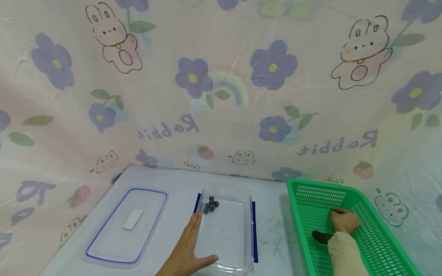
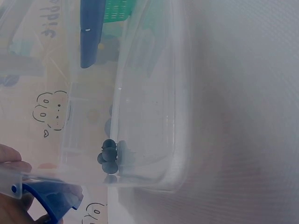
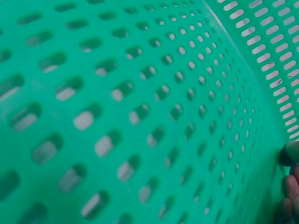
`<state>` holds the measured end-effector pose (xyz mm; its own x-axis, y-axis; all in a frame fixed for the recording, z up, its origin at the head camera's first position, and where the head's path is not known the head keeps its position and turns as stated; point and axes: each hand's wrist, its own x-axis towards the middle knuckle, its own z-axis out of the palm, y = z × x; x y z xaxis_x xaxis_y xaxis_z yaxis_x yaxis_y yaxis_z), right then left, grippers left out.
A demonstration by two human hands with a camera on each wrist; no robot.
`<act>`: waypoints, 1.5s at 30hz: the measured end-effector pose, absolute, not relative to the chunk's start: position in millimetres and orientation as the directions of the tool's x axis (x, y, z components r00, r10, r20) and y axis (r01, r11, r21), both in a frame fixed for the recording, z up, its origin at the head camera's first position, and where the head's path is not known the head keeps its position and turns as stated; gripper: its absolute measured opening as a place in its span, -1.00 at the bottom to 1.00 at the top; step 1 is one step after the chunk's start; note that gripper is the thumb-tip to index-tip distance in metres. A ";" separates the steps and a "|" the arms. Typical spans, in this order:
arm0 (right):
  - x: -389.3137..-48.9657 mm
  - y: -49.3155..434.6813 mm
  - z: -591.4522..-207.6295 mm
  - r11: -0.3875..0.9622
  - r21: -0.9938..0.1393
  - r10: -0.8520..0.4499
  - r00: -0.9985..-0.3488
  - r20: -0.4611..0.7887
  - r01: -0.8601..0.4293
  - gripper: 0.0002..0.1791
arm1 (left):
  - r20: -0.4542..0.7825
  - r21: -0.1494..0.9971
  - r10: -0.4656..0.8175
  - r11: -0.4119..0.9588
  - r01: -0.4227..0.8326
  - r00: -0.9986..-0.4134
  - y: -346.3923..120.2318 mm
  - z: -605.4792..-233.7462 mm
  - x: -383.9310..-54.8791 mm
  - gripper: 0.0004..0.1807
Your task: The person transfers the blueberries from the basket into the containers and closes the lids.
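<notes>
My left hand (image 1: 188, 245) lies along the left side of a clear plastic box (image 1: 226, 230), its fingers straight and its thumb spread over the near end. In the left wrist view its fingers (image 2: 11, 161) show beside the box's blue latch (image 2: 56, 200). Several small dark balls (image 1: 211, 205), berry-like, cluster inside the box at the far left. My right hand (image 1: 345, 221) reaches down into a green basket (image 1: 300, 214) and pinches a small dark ball (image 3: 285, 156) at its fingertips; most of this hand is out of the right wrist view.
A clear lid (image 1: 114, 245) with a blue seal and a white label (image 1: 132, 219) lies on the white table left of the box. Beside the right cuff, a dark elongated thing (image 1: 321, 237) shows in the basket. A printed curtain (image 1: 221, 96) hangs behind.
</notes>
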<state>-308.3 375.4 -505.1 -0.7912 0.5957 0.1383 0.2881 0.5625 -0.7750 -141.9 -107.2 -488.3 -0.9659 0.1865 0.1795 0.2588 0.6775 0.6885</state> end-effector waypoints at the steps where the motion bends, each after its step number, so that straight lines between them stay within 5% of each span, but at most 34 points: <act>1: -308.3 375.5 -505.6 0.557 -0.780 0.594 -0.793 0.136 0.284 -0.66 | 0.179 0.691 0.187 0.675 0.258 -0.966 -107.3 -488.1 -141.8 0.31; 21: -300.3 370.3 -499.3 0.458 -0.854 0.588 -0.804 0.083 0.247 -0.62 | 0.234 0.692 0.186 0.658 0.298 -0.954 -108.8 -491.9 -138.7 0.29; 30: -297.7 364.7 -469.2 0.301 -0.917 0.636 -0.771 -0.012 0.262 -0.59 | 0.295 0.676 0.195 0.649 0.349 -0.935 -108.4 -493.6 -140.2 0.27; 45: -278.1 343.3 -417.4 0.154 -0.981 0.464 -0.885 -0.036 0.121 -0.44 | 0.298 0.677 0.223 0.637 0.370 -0.928 -109.1 -490.0 -140.7 0.28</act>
